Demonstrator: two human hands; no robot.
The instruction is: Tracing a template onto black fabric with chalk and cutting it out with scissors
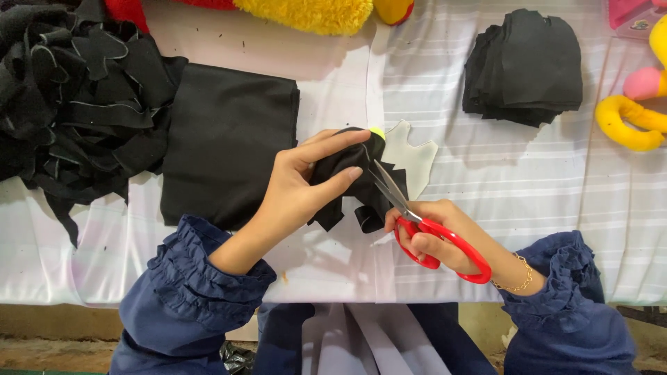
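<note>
Black fabric piece [347, 177] is being pinched in left hand [299, 187] fingers above the table [528, 194], over a pale template [413, 156]. Right hand [438, 236] is gripping red scissors [424, 232], blades cutting into the fabric edge.

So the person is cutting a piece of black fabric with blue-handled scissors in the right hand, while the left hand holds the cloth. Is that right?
Nearly. The head view shows the scissors have red handles, not blue. The rest stands: the right hand works them, cutting the piece of black fabric, which the left hand holds in its grip.
</note>
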